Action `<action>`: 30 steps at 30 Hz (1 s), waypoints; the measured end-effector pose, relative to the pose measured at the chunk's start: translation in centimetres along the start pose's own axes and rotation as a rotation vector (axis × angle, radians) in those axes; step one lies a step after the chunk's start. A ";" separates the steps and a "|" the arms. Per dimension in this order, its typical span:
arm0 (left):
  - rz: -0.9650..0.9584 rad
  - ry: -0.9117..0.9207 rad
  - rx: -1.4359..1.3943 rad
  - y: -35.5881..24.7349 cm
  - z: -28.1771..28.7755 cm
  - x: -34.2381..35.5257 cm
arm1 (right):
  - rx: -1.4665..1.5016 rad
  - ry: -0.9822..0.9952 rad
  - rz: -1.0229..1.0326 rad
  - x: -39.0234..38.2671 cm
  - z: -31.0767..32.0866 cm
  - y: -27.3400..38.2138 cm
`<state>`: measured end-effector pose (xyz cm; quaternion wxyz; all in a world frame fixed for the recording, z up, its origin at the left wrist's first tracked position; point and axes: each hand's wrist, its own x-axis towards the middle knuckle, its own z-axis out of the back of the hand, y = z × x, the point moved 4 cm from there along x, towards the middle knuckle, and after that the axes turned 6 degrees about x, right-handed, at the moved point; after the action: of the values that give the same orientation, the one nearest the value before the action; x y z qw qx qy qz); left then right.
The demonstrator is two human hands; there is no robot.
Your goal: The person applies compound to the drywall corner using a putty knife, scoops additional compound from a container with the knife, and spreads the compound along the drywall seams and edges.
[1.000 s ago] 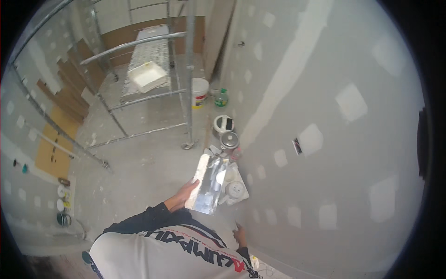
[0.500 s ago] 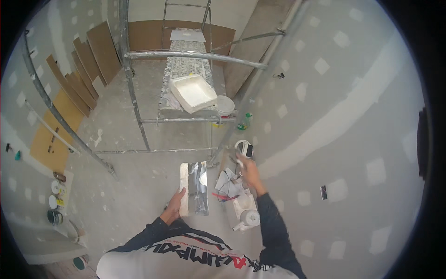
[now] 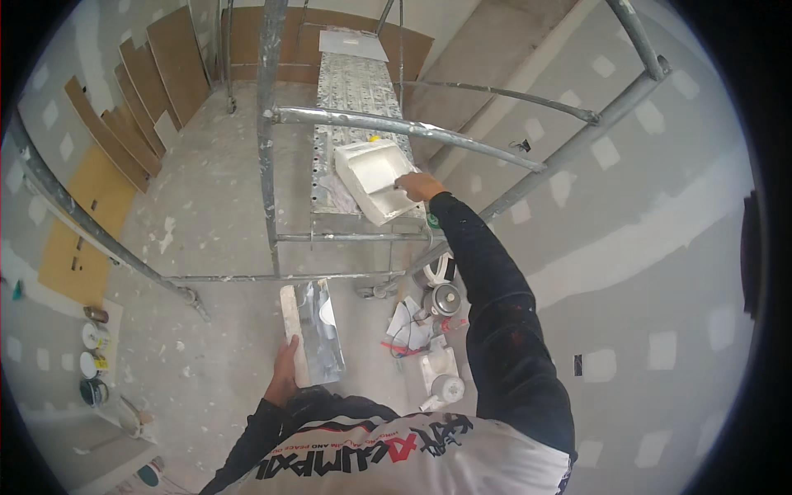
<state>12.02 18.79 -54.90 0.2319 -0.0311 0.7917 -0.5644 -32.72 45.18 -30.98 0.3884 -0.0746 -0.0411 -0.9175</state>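
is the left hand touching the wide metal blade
Touching. The head view shows the left hand gripping the wide metal blade by the pale strip along its left edge.

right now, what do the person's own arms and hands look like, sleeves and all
The left hand and right hand are bare, without gloves. The left sleeve and right sleeve are long, dark and creased, covering the arms to about the wrists. They join a pale shirt body with dark and red lettering.
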 end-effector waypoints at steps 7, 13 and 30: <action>0.030 0.034 -0.178 -0.3 -4.0 -2.0 | -0.055 0.260 0.033 -3.6 0.5 -4.2; -0.006 0.155 -0.077 -3.5 -8.3 -1.6 | 0.074 0.182 0.003 -9.1 5.9 -5.4; -0.426 0.192 0.065 -21.7 -28.9 20.4 | 1.174 -0.525 -0.140 -19.3 10.4 0.1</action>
<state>-22.38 30.07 -34.59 0.0322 -0.1361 0.7671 -0.6261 -18.26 60.14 -23.99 0.2806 -0.0686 -0.6346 -0.7168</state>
